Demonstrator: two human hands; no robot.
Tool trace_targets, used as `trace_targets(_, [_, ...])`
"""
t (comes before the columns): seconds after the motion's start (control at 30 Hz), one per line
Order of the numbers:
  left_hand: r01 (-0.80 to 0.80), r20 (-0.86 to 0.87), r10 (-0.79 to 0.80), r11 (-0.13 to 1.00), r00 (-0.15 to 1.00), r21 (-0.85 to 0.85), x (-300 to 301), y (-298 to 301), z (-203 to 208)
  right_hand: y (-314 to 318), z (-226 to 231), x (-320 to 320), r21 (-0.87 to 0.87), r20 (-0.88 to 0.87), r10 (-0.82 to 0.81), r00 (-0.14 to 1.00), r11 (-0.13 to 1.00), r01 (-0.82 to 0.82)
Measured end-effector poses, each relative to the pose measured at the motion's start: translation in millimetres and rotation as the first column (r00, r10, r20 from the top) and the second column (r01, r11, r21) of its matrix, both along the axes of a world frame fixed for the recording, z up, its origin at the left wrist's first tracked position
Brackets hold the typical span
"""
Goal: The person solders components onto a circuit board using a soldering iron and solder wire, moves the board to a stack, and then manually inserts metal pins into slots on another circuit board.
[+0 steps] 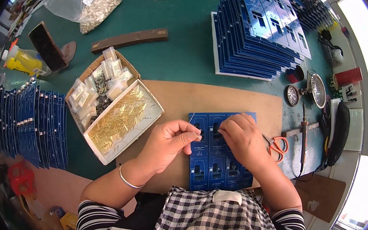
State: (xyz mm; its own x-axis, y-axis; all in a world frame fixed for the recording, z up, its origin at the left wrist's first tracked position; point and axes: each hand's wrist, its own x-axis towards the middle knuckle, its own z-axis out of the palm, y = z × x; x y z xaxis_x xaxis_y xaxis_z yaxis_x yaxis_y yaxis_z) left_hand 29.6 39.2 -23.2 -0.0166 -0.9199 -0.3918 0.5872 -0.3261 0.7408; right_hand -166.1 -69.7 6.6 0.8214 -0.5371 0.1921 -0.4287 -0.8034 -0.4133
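pin insertion was judged underway: a gold pin [198,137] was pinched in the left hand [170,142], the blue circuit board panel [215,158] was pressed by the right hand [242,139]; careful hole alignment was called for next.

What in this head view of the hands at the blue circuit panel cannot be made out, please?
- Left hand: whatever its pinched fingertips grip is too small.
- Right hand: covers part of the blue circuit panel.
- Small bags in the cardboard box: contents too small.
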Motion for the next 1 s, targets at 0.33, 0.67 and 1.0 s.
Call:
trace_targets(0.33, [0.017, -0.089, -0.01, 0.997, 0.996, 0.072, -2.4, 0.7, 5.7, 16.8, 4.0, -9.5, -0.319, -0.043, -0.086, 0.995, 0.945, 0.068])
trace_targets(0.67, [-0.006, -0.099, 0.007, 1.0, 0.995, 0.018, -35.9, 4.8, 17.7, 47.0, 1.5, -7.2, 0.302, 0.423, -0.246, 0.872, 0.946, 0.12])
trace_targets(1.0, [-0.084, 0.154, 0.112, 0.98, 0.982, -0.178, -32.6, 3.4, 24.2, 14.0, 5.2, -51.8, 0.305, 0.295, -0.414, 0.861, 0.895, 0.325])
